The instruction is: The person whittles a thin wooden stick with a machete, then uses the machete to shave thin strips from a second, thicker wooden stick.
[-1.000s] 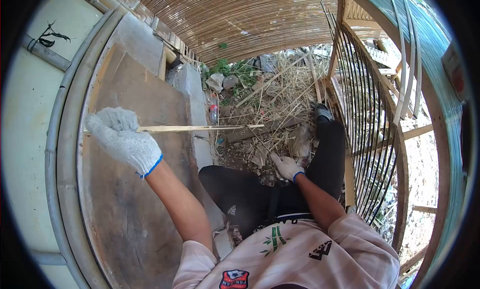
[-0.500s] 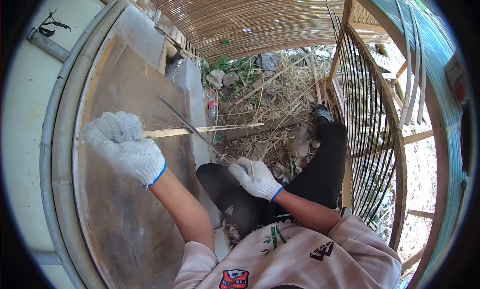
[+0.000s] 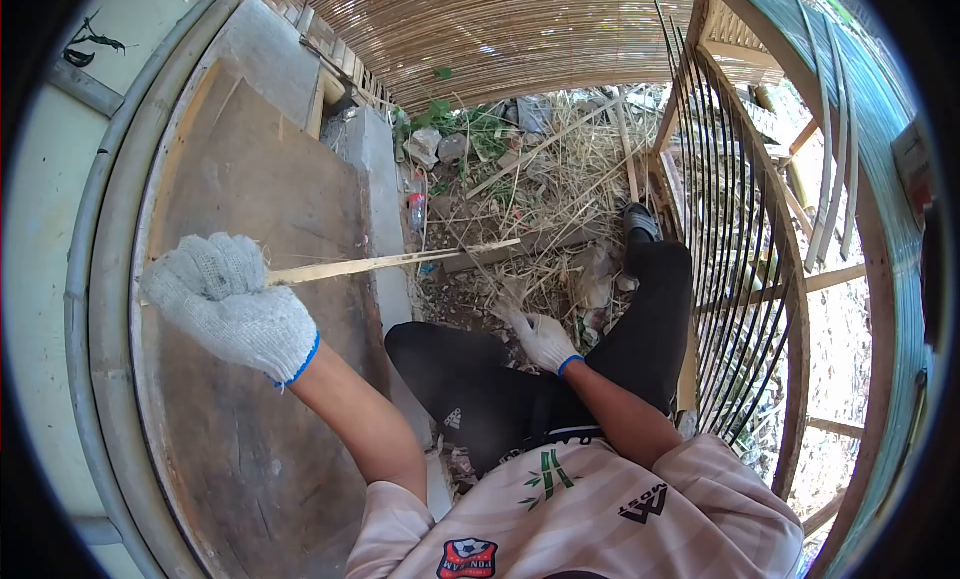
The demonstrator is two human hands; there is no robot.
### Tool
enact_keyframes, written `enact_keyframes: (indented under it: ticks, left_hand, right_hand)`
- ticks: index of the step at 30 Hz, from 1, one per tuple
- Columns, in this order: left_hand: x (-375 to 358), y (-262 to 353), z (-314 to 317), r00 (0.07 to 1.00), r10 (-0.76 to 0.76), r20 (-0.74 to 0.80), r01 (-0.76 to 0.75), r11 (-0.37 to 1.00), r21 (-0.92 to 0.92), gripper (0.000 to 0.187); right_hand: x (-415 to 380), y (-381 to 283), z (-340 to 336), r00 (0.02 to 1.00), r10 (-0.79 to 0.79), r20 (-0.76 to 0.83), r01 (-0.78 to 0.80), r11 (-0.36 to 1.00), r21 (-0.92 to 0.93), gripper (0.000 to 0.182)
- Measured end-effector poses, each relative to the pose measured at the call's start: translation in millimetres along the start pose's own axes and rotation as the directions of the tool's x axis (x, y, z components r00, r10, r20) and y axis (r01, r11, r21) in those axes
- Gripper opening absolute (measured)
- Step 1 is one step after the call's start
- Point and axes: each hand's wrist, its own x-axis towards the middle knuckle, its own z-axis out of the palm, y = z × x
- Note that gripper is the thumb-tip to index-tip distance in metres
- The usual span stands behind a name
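My left hand (image 3: 225, 299), in a white knit glove with a blue cuff, is closed round a pale bamboo strip (image 3: 375, 263). The strip points right across the brown board and past the concrete edge, its tip over the littered ground. My right hand (image 3: 545, 341), gloved the same way, is low between my knees with fingers curled. A blurred, thin dark blade (image 3: 483, 271) reaches up and left from it, near the far part of the strip. Its handle is hidden in the glove.
A brown board (image 3: 260, 379) lies to the left, beside a concrete ledge (image 3: 392, 209). Straw and bamboo scraps (image 3: 560, 169) cover the ground ahead, with a plastic bottle (image 3: 416, 209). Dark upright rods (image 3: 735, 229) stand in a wooden frame at right. A woven bamboo screen (image 3: 500, 39) hangs behind.
My right hand has moved right and slightly down, and the blade has shifted right and down, towards the strip's far end. My left hand has moved slightly left with the strip.
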Motion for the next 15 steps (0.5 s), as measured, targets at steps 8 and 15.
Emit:
enact_keyframes:
  ticks: [8, 15]
  left_hand:
    - [15, 0, -22, 0.98, -0.058, 0.191, 0.08, 0.991, -0.111, 0.039]
    - [29, -5, -18, 0.977, -0.043, 0.209, 0.045, 0.999, -0.003, 0.042]
  right_hand:
    - [21, 26, -9, 0.998, 0.066, 0.004, -0.065, 0.988, -0.139, 0.081]
    - [24, 22, -13, 0.992, 0.111, 0.063, -0.109, 0.993, -0.037, 0.084]
